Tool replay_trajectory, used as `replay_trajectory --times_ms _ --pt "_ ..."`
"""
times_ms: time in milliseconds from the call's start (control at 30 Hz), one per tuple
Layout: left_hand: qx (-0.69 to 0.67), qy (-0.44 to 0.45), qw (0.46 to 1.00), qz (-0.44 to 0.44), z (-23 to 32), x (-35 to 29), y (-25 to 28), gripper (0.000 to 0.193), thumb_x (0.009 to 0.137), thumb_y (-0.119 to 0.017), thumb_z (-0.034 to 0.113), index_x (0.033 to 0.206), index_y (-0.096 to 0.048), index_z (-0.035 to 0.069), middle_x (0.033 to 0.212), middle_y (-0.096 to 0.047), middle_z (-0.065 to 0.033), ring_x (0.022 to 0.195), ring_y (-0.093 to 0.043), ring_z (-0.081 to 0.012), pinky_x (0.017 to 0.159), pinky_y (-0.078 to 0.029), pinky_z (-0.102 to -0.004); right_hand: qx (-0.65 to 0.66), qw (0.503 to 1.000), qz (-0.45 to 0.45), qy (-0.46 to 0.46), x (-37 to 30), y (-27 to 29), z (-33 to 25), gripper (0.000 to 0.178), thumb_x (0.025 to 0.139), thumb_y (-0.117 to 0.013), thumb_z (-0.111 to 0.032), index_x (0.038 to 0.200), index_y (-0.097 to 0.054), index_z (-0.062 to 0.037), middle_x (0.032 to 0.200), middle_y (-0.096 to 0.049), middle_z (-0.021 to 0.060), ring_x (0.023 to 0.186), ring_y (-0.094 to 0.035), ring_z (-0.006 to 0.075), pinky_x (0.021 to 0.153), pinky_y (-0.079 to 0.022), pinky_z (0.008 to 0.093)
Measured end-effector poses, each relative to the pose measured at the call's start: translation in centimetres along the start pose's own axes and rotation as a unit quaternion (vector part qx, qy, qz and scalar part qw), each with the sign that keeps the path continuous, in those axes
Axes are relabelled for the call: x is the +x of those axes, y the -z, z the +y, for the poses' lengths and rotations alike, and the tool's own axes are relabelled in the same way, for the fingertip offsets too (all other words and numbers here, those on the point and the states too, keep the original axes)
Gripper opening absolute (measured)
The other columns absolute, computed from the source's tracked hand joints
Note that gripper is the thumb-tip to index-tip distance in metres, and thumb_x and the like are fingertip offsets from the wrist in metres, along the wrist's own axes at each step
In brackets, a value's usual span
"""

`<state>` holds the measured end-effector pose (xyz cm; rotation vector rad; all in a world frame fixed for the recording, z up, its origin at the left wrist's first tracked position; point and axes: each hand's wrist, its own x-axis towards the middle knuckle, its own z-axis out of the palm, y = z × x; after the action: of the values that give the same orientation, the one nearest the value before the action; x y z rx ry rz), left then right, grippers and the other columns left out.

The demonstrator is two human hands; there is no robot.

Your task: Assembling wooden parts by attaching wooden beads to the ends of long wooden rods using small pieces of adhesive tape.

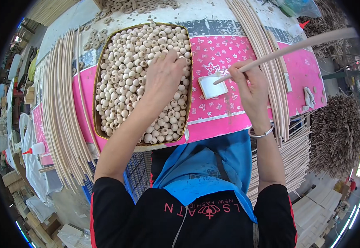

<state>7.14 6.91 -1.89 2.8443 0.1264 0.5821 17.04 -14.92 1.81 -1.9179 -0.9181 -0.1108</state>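
My left hand (164, 77) reaches into a tray (95, 103) heaped with round wooden beads (126, 82), many with a drilled hole showing. Its fingers are curled down among the beads, and the fingertips are hidden. Between thumb and fingers, my right hand (250, 84) grips a long pale wooden rod (295, 53) near its lower end. That end is over a small square white dish (212, 87), which seems to hold something white. From there the rod slants up to the upper right. I cannot tell whether its tip touches the dish.
Wooden rods lie in a bundle on the left (62, 107) and in another row on the right (271, 74). A pink patterned sheet (204, 124) covers part of the table. Wooden rings (95, 39) are scattered at the back. White red-tipped bottles (38, 149) stand at both sides.
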Motion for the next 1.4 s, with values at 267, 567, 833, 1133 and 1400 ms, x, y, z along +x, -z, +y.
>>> replay_trajectory --times_ms 267,567,833,1133,1400 --pt "-0.663 0.281 0.693 -0.041 2.3 -3.6 2.8 0.02 0.097 -0.061 0.008 0.116 -0.067 0.004 0.097 -0.068 -0.0036 0.088 -0.064 -0.0089 0.08 -0.052 -0.0249 -0.03 0.999 -0.03 -0.003 0.0 -1.9 0.5 0.014 0.096 -0.067 -0.014 0.096 -0.067 0.0 0.081 -0.063 0.0107 0.068 -0.063 0.021 0.06 -0.048 0.033" --pt "-0.716 0.299 0.63 -0.041 3.7 -3.9 2.2 0.027 0.099 -0.064 0.013 0.124 -0.062 0.003 0.105 -0.069 -0.0068 0.093 -0.066 -0.0128 0.085 -0.053 -0.0274 0.062 0.997 0.021 -0.045 -0.5 -0.3 2.3 0.012 0.098 -0.064 -0.011 0.099 -0.067 0.0017 0.082 -0.064 0.0069 0.074 -0.065 0.0137 0.065 -0.051 0.0277" --pt "-0.685 0.272 0.672 -0.065 4.7 -3.4 0.8 0.023 0.097 -0.067 0.012 0.117 -0.064 0.001 0.105 -0.07 -0.0067 0.098 -0.067 -0.0127 0.086 -0.053 -0.0271 0.177 0.973 0.1 -0.107 -1.4 3.4 0.5 0.021 0.106 -0.055 -0.019 0.103 -0.064 -0.0003 0.087 -0.066 0.0048 0.076 -0.063 0.0097 0.069 -0.052 0.0233" --pt "-0.727 0.286 0.621 -0.069 6.7 -2.9 0.1 0.023 0.097 -0.065 0.008 0.118 -0.064 -0.002 0.104 -0.071 -0.0072 0.096 -0.066 -0.0111 0.088 -0.053 -0.0266 0.293 0.946 0.115 -0.075 -2.6 3.9 -1.0 0.029 0.108 -0.048 -0.025 0.102 -0.063 -0.0002 0.09 -0.066 0.0084 0.078 -0.064 0.0138 0.074 -0.053 0.0274" --pt "-0.707 0.28 0.645 -0.076 7.1 -3.3 0.5 0.027 0.096 -0.065 0.005 0.122 -0.065 -0.002 0.103 -0.071 -0.0068 0.095 -0.067 -0.0109 0.088 -0.053 -0.0261 0.308 0.944 0.1 -0.064 -3.2 3.6 -1.0 0.027 0.109 -0.046 -0.023 0.103 -0.061 -0.0008 0.092 -0.065 0.0087 0.08 -0.064 0.0148 0.075 -0.053 0.0286"
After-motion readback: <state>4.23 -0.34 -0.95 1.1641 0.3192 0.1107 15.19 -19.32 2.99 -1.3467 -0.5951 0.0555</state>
